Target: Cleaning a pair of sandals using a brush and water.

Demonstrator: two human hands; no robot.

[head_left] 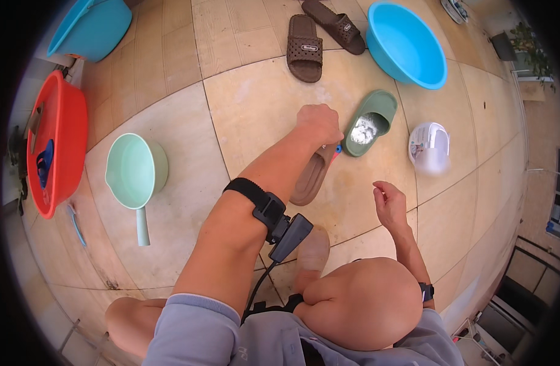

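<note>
My left hand (319, 125) is closed at the upper end of a brown slipper (309, 183), which lies on the floor in front of me. The hand and forearm hide that end of it. A small blue and red thing (337, 152) shows at the slipper's edge, just below my fist; its kind is not clear. Just right of the fist lies a green slipper (383, 110) with white powder (363, 130) on its footbed. My right hand (391, 206) hangs over the floor at the lower right, fingers loosely bent and apart, with nothing seen in it.
Right of the green slipper stands a white tub (429, 143). Beyond are two dark brown slippers (304, 52) and a blue basin (408, 46). At left are a pale green dipper (136, 171), a red basin (63, 146) holding footwear, a teal tub (93, 30) and a blue brush (76, 226).
</note>
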